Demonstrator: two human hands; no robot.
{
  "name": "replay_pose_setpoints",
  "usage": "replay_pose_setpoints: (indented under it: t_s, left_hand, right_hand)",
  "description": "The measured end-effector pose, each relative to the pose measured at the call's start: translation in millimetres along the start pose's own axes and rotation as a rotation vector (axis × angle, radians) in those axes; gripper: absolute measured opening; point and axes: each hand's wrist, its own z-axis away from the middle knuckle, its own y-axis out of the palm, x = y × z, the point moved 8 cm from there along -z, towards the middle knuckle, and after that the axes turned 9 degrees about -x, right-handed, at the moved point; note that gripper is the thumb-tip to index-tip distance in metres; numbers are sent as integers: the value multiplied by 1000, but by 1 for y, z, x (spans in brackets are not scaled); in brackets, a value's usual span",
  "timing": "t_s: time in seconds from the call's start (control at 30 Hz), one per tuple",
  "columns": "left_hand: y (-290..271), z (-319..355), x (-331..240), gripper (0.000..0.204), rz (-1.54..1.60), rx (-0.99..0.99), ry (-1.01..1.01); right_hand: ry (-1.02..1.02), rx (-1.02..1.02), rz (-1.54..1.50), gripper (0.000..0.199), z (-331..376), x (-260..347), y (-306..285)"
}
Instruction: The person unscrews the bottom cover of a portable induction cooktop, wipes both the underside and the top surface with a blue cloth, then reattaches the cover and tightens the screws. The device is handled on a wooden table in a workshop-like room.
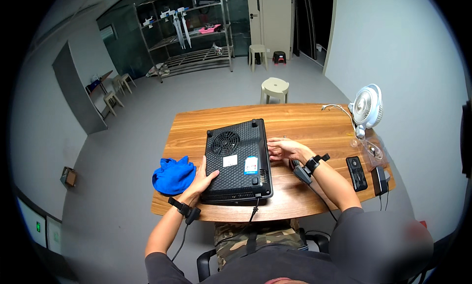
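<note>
A black induction cooker [236, 154] lies with its underside up, tilted a little on the wooden table. Its round fan grille, small feet and two stickers face me, and a black cord leaves its near edge. My left hand [199, 180] grips the cooker's left edge, thumb on top, the other fingers mostly hidden. At its right side, my right hand [285, 149] has its fingers stretched toward the edge; whether they touch it I cannot tell. A dark ribbed thing [295, 163] shows partly beneath my right wrist. Beside my left hand lies a crumpled blue cloth [173, 176].
On the table's right stand a white fan [366, 107], a clear plastic bag [372, 154], a black oblong case [356, 173] and a black adapter [379, 181]. Corded devices are strapped to both wrists. A beige stool [275, 87] stands beyond the table, and a metal rack [189, 38] farther back.
</note>
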Motion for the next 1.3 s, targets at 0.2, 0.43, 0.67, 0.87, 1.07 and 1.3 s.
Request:
replay_pose_setpoints:
  t_s: [0.2, 0.43, 0.67, 0.87, 1.07, 1.3]
  left_hand:
    - [13, 6, -30, 97, 31, 87, -5]
    - [29, 4, -43, 89, -138, 174, 7]
    - [48, 3, -67, 86, -170, 249, 40]
    - [44, -7, -107, 89, -5, 348, 194]
    - [16, -4, -210, 88, 41, 471, -35]
    - [-20, -24, -264, 124, -194, 463, -99]
  right_hand:
    - [-183, 39, 129, 65, 32, 16, -5]
    - [-413, 82, -7, 57, 74, 58, 7]
    - [-447, 177, -70, 68, 91, 70, 29]
    - [-493, 355, -160, 79, 89, 77, 70]
    - [-494, 435, -148, 81, 74, 87, 94]
    - [-409, 462, -74, 76, 58, 104, 141]
